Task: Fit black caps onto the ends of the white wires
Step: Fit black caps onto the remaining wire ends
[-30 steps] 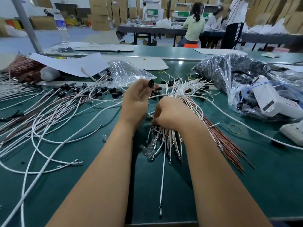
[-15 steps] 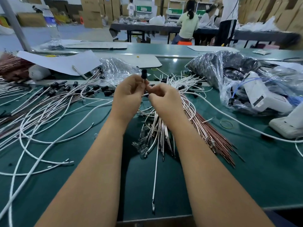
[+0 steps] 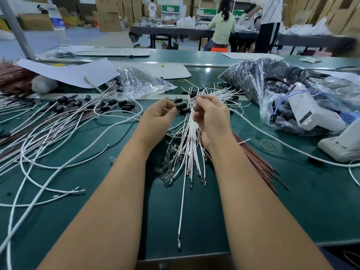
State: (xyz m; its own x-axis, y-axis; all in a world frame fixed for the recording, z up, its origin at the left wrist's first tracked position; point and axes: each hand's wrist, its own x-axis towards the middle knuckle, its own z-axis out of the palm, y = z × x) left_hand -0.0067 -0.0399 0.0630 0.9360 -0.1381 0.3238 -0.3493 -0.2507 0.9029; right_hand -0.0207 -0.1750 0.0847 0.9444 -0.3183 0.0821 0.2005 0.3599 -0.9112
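My left hand [image 3: 157,115] holds several black caps [image 3: 181,106] in its curled fingers, over the middle of the green table [image 3: 292,201]. Just to the right, my right hand [image 3: 211,115] pinches the upper end of a white wire [image 3: 190,112] close to those caps. A bundle of white wires [image 3: 191,151] hangs and fans out below both hands, and one long wire [image 3: 181,207] runs toward the table's front edge. Wires with black caps fitted [image 3: 109,106] lie spread to the left.
A clear bag [image 3: 142,82] lies behind the capped wires, and a big plastic bag with black parts [image 3: 272,78] and a white device [image 3: 309,112] sits right. Reddish wires [image 3: 259,164] lie beside my right forearm. A rubber band [image 3: 267,146] lies right. People work at far tables.
Both hands stayed close together above the bundle. The single cap that stood up at my left fingertips is now down among several caps between the two hands.
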